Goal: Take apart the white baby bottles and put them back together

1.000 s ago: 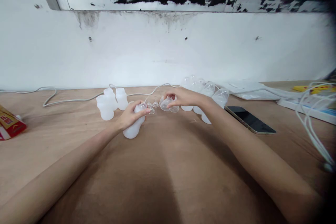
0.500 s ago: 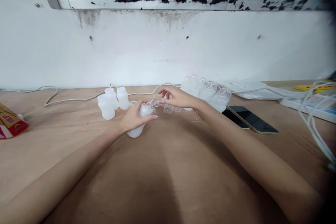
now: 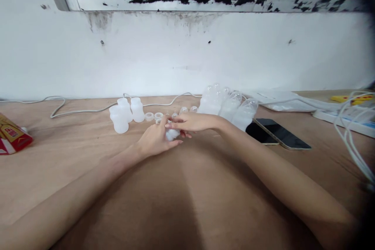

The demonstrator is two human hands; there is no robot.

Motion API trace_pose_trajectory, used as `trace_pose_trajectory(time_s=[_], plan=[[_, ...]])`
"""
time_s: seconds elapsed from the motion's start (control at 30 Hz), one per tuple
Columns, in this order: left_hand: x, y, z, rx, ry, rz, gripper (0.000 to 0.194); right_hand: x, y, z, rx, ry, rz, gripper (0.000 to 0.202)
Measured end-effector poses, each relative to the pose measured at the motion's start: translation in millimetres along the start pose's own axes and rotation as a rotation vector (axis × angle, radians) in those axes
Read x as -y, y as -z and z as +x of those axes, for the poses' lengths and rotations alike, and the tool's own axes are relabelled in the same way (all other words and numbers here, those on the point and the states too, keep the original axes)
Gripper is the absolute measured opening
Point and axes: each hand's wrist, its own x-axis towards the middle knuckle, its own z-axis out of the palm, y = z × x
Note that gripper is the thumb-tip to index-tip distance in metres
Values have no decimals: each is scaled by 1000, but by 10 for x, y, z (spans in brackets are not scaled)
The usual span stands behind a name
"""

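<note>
A small frosted plastic bottle [image 3: 172, 134] is between my two hands, low over the table. My left hand [image 3: 154, 138] wraps around it from the left, thumb stretched along the near side. My right hand [image 3: 195, 122] closes over its top end from the right, and its fingers hide the mouth. White screw rings [image 3: 149, 116] lie just behind my left hand. Behind my right hand stand small clear domed caps [image 3: 183, 110], partly hidden. To the left is a group of open frosted bottles [image 3: 119, 120].
At the right, several bottles with clear domed caps [image 3: 244, 113] stand together, beside two phones [image 3: 283, 133]. A plastic bag [image 3: 275, 99], white cables [image 3: 350, 136] and a power strip [image 3: 345, 120] lie farther right. A red box [image 3: 13, 136] is at the left edge.
My right hand has come down and left onto the bottle's top. My left hand has shifted slightly right and nearer with the bottle, uncovering the screw rings behind.
</note>
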Motion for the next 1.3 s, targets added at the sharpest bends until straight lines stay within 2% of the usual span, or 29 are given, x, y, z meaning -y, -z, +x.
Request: trace_pose_trajectory(time_s=[0.1,0.27,0.33,0.43,0.53,0.6,0.7,0.73,0.8,0.87,1.0,1.1,1.2,1.3], plan=[[0,-7,13,32,-29,-47,51,18,-15,5,73,29,50,42],[66,-13,55,59,-55,-98,55,24,-41,-11,41,110,73,26],[106,-7,75,48,-39,-118,56,37,-51,-18,-25,203,-8,23],[155,2,99,-4,8,-151,55,76,-49,-33,-212,364,-220,22],[157,1,104,-28,5,-178,56,109,-35,-50,-217,428,-233,21],[139,-6,96,-22,-5,-160,62,114,-41,-56,-268,395,-178,19],[113,-19,77,-24,9,-125,66,111,-79,-48,-463,162,-247,27],[108,-20,71,-29,8,-123,64,112,-91,-45,-456,74,-279,34],[103,-16,62,-27,-17,-127,62,115,-97,-45,-330,-20,-295,42],[104,-1,57,-14,-36,-125,60,110,-74,-56,-234,14,-258,39],[130,39,68,4,1,-104,52,73,16,-99,-316,230,-204,20],[149,57,87,18,-7,-88,51,53,56,-119,-319,344,-192,23],[135,63,92,51,-33,-93,58,50,56,-117,-290,345,-159,29],[99,66,80,69,-34,-96,61,45,29,-100,-269,226,-141,28]])
